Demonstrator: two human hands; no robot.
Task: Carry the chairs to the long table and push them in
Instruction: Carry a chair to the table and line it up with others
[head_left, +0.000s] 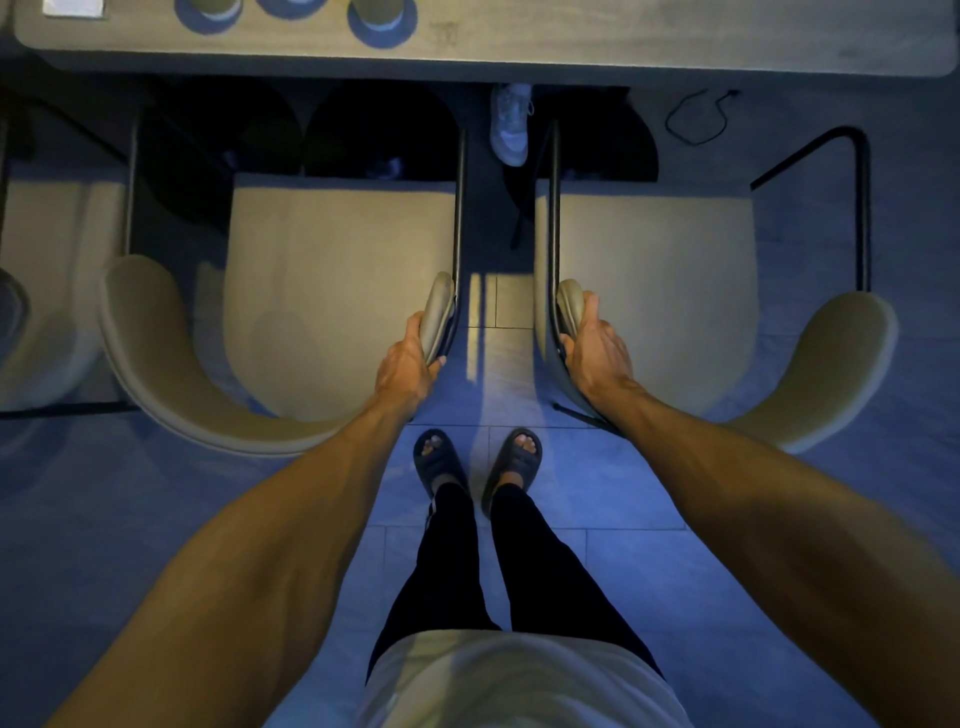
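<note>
Two chairs stand side by side at the near edge of the long bench (519, 52), seats not yet under it: the left hand (410, 358) has its fingers (435, 364) wrapped shut around the right backrest tip of the left chair (332, 291), and the right hand (597, 348) grips the left backrest tip of the right chair (649, 291). Pushing well probably means driving both forward evenly, keeping the frames parallel and apart. A shoe (511, 124) under the bench between them is worth watching.

- White sneaker (510, 124): on floor under table edge.
- Black cable (696, 117): looped on floor tiles.
- Two round blue coasters (382, 23): each bearing a cup.
</note>
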